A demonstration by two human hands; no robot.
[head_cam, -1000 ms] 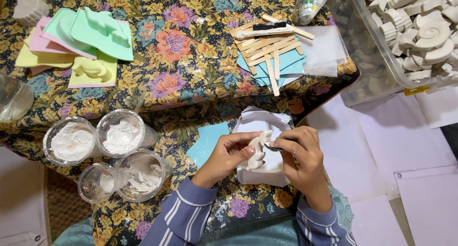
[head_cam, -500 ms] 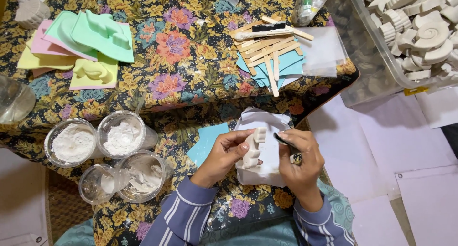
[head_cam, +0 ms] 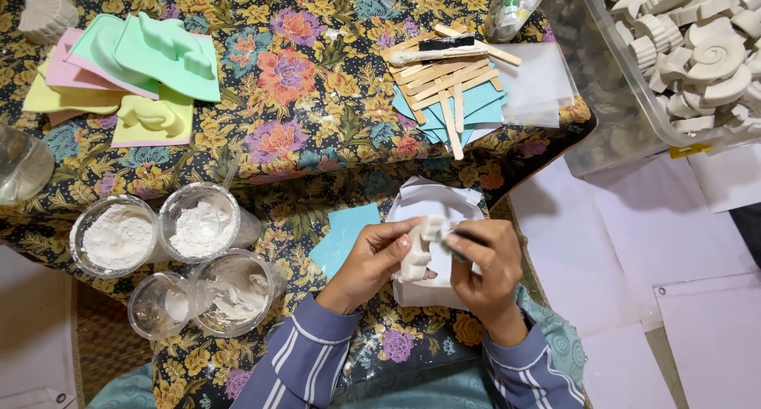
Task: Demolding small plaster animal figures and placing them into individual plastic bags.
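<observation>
Gripping white plaster cast (head_cam: 418,254) between both hands — left hand (head_cam: 372,260), right hand (head_cam: 485,262) closed on it

Over the last second the right hand (head_cam: 487,268) has shifted: a second ago its fingertips pinched at the right edge of the plaster piece (head_cam: 418,254), half a second ago it had drawn back to the right with a dark tool (head_cam: 468,238) showing clear of the piece, and now it has closed in again so the tool's tip meets the piece's upper right part. The left hand (head_cam: 372,260) has turned the piece a little, so it now stands more upright against the white paper (head_cam: 432,199) near the table's front edge.
</observation>
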